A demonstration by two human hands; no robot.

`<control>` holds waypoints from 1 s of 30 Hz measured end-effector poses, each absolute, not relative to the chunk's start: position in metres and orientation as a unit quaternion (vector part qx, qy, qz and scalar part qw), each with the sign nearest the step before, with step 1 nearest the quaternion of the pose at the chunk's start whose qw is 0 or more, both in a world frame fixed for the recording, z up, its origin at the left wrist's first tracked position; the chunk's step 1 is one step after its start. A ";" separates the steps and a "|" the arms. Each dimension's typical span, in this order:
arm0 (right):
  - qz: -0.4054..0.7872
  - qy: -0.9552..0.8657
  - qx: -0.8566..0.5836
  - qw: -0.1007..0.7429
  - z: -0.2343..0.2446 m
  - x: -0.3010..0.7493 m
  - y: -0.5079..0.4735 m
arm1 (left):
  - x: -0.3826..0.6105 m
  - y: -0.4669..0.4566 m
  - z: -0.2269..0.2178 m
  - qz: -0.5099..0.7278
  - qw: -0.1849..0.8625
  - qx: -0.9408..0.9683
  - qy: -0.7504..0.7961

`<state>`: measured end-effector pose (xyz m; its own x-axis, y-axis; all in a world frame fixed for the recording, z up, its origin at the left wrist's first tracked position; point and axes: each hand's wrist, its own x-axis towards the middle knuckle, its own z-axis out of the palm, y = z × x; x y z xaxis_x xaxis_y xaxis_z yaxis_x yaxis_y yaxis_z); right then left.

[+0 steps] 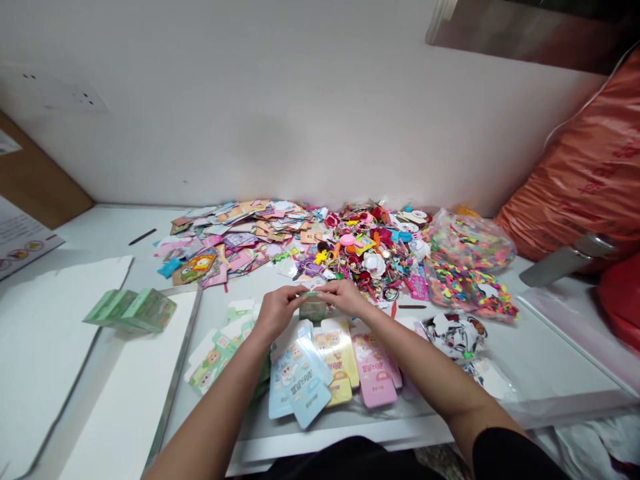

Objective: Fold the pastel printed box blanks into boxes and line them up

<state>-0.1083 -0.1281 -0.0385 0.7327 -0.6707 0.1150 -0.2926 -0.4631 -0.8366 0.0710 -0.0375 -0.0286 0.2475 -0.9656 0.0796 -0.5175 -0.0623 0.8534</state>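
My left hand (280,310) and my right hand (346,298) meet over the middle of the table, fingers pinched on the top edge of a small green box (313,309). The box hangs between them, partly covered by my fingers. Right below it lie flat printed cartons: blue cartons (297,383), yellow cartons (337,360) and pink cartons (375,373), overlapping in a fan. Green flat cartons (215,363) lie beside my left forearm, which hides part of them.
Behind my hands spread a pile of paper cards (245,230) and a heap of small trinkets (367,247). Bags of colourful bits (467,267) and a grey bottle (565,260) stand right. Standing green boxes (150,310) occupy an open white carton (165,373) at left.
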 end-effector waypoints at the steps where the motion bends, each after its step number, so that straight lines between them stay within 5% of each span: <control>1: -0.231 0.277 -0.845 0.395 -0.040 -0.109 -0.127 | 0.071 -0.035 -0.028 -0.256 0.405 0.670 -0.567; 20: -0.242 0.166 -0.953 0.077 -0.072 -0.115 -0.119 | 0.080 -0.021 -0.055 -0.082 0.372 0.634 -0.673; 25: -0.217 0.187 -0.954 0.089 -0.072 -0.110 -0.122 | 0.073 -0.031 -0.055 -0.132 0.410 0.615 -0.660; 30: -0.343 0.220 -0.905 0.123 -0.051 -0.117 -0.120 | 0.074 -0.043 -0.033 -0.079 0.477 0.628 -0.610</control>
<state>-0.1169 -0.1201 -0.0511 0.6678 -0.4834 0.5661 -0.3140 -0.8724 -0.3745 0.0736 -0.0426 -0.0327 0.2432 -0.8407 0.4838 -0.6909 0.2000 0.6948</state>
